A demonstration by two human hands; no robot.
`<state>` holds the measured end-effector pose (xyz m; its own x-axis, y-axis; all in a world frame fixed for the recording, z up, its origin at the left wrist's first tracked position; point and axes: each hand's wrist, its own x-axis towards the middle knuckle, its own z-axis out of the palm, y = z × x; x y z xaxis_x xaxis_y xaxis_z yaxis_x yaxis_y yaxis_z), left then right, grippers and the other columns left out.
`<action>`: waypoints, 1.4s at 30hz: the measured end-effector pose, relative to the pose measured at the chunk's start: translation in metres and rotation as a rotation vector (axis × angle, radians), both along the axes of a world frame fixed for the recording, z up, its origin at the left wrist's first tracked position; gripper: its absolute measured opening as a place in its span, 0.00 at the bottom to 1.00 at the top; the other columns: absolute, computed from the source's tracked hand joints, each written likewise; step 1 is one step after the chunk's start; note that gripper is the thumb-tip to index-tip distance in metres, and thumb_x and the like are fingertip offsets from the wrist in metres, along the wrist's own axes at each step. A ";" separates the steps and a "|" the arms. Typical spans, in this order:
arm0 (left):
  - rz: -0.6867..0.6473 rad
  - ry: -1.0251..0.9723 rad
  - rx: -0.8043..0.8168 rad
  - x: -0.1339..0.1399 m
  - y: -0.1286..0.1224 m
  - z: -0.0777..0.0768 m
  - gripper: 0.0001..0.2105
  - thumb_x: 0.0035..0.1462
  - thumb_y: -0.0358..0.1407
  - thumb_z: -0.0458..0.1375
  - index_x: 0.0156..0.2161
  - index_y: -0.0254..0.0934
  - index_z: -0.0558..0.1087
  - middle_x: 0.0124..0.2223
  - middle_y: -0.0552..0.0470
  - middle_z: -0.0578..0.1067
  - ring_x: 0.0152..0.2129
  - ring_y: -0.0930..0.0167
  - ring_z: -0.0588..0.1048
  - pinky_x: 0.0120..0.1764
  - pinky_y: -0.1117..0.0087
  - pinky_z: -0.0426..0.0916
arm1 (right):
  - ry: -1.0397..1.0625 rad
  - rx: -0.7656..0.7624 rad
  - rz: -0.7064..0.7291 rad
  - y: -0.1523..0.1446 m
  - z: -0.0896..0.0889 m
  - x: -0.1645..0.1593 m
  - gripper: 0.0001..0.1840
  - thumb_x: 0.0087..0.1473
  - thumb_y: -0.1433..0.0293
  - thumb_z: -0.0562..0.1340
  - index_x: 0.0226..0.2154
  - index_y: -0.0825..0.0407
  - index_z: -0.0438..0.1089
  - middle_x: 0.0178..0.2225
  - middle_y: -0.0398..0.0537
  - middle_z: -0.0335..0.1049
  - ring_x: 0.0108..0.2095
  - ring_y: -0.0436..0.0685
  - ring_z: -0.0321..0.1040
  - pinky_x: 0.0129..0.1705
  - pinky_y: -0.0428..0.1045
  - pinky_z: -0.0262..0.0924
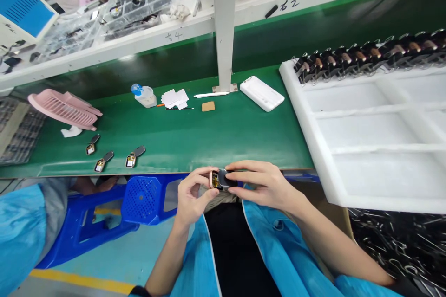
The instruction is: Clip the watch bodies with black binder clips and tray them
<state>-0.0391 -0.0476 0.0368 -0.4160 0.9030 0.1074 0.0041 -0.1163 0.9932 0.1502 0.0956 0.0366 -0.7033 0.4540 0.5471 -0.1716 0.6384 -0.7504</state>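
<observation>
Just off the front edge of the green bench, my left hand [195, 195] grips the gold-rimmed watch case [215, 179], its inside showing yellow and metallic parts. My right hand [263, 183] has its fingers closed on the dark watch screen [226, 179], which lies partly over the case. Whether the two parts are joined is hidden by my fingers. On the bench to the left lie three more opened watches, one of them a watch [131, 160] with its dark screen folded out to the upper right.
A pink basket [66, 107], a bottle with a blue cap [144, 95], white paper pieces [174, 99], a white pen [211, 95] and a white power bank [262, 93] stand along the back. At right is a white foam tray [306, 125] with clipped watches. A blue stool [143, 199] stands left.
</observation>
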 end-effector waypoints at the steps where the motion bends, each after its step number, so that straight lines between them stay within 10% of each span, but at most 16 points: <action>1: 0.002 0.003 0.010 0.000 0.000 0.000 0.06 0.55 0.33 0.74 0.32 0.39 0.81 0.49 0.42 0.85 0.47 0.58 0.83 0.52 0.59 0.74 | 0.007 -0.008 -0.009 -0.002 -0.001 -0.001 0.11 0.66 0.65 0.70 0.50 0.47 0.81 0.49 0.55 0.82 0.45 0.60 0.83 0.48 0.51 0.80; 23: -0.029 0.205 -0.032 -0.012 -0.005 -0.001 0.06 0.55 0.30 0.73 0.34 0.41 0.82 0.52 0.42 0.84 0.50 0.56 0.82 0.56 0.56 0.72 | -0.133 0.099 0.022 0.006 0.012 0.003 0.08 0.69 0.67 0.66 0.48 0.48 0.80 0.49 0.54 0.79 0.42 0.59 0.81 0.43 0.52 0.78; 42: -0.034 0.252 0.222 -0.002 -0.001 -0.001 0.08 0.57 0.36 0.73 0.35 0.38 0.79 0.50 0.42 0.85 0.46 0.59 0.85 0.49 0.59 0.80 | 0.142 0.084 -0.063 -0.015 0.001 -0.012 0.08 0.64 0.70 0.70 0.46 0.51 0.79 0.48 0.57 0.80 0.43 0.58 0.82 0.42 0.48 0.78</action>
